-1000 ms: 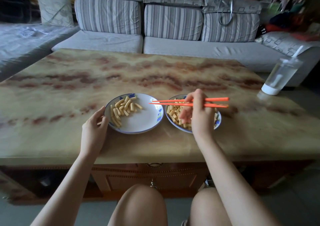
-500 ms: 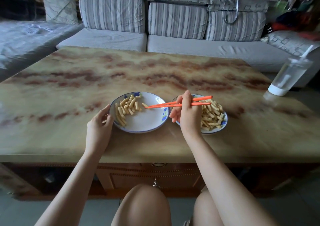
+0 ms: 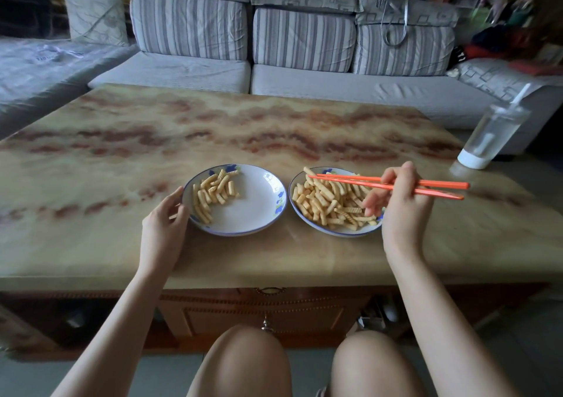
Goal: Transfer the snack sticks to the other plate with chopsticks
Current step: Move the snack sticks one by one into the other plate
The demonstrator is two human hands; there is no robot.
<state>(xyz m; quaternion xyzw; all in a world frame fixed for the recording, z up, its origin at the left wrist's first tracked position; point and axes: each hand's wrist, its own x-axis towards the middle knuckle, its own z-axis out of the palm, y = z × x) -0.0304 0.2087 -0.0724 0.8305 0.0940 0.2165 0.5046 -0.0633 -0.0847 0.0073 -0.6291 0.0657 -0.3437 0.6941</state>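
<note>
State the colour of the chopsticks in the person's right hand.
Orange chopsticks, seen best in the head view.

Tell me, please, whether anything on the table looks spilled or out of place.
Nothing stands out. All the snack sticks lie inside the left plate and the right plate, none on the table; the right hand holds the chopsticks over the right plate.
</note>
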